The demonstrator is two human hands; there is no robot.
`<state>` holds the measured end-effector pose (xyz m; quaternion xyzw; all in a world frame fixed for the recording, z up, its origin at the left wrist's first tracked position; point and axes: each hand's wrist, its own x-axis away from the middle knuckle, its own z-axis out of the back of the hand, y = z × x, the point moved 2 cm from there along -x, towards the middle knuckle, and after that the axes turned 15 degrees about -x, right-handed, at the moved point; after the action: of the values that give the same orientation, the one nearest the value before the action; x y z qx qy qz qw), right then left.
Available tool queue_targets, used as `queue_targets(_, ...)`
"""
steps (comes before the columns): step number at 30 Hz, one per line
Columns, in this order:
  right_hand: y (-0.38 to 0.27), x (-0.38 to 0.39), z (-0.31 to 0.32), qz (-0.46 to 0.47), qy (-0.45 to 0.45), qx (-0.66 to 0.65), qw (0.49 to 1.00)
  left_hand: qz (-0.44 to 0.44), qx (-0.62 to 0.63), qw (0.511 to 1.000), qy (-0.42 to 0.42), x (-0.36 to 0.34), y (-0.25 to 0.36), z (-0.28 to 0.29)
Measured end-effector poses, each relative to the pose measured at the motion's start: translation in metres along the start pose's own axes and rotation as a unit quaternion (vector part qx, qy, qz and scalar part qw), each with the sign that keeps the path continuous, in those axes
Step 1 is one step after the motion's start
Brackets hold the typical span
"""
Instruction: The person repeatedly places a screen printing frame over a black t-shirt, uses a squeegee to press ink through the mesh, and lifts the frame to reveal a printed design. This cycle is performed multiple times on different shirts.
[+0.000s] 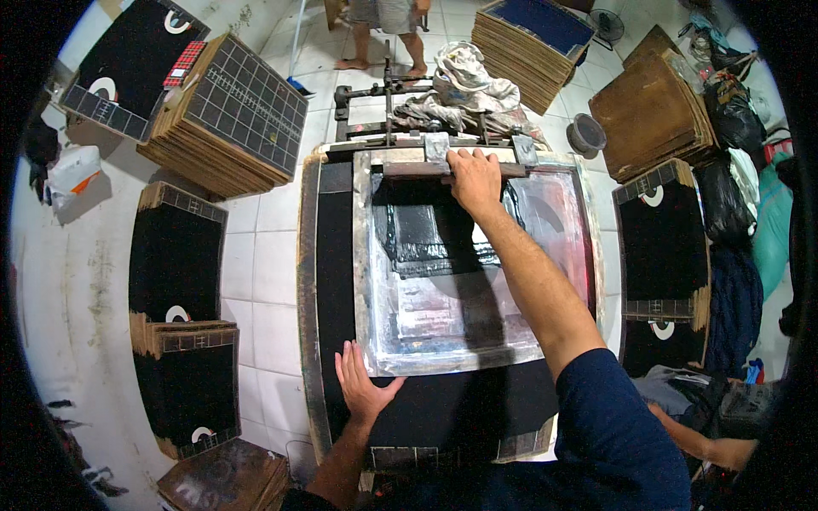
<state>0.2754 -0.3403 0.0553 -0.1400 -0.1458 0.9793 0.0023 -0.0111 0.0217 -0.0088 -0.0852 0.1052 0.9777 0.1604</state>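
A screen-printing frame [426, 362] with pale edges lies over a black board [460, 409] in the middle. Thick black ink [426, 226] spreads over the upper part of its mesh. My right hand [475, 180] is closed on a brown squeegee [409, 169] at the screen's far end, my forearm reaching across the mesh. My left hand [365, 381] has its fingers spread and holds nothing, its fingertips at the near left corner of the frame. Behind the squeegee are metal clamps [437, 146] on a dark hinged rack [385, 106] with rumpled white cloths [464, 77].
Stacked boards stand left [175, 255], upper left [230, 119], upper right [520, 60] and right [660, 238]. A round bucket [584, 134] sits by the screen. A bare-legged person [362, 43] stands beyond the rack. Another person's arm [699, 439] shows at lower right. Bags [728, 187] pile at far right.
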Motion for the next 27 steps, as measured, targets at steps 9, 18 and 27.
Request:
queue_targets(9, -0.034, 0.113, 0.031, -0.031, -0.094, -0.002, 0.995, 0.009, 0.012, 1.0, -0.024, 0.001, 0.0, 0.001)
queue_targets(18, -0.008, 0.008, 0.01, -0.007, 0.009, 0.006, 1.0, 0.006, 0.001, 1.0, -0.021, -0.002, 0.001, 0.002)
queue_targets(27, -0.019, 0.068, 0.028, -0.014, -0.049, -0.016, 0.999, 0.011, 0.014, 1.0, -0.011, -0.002, 0.003, 0.002)
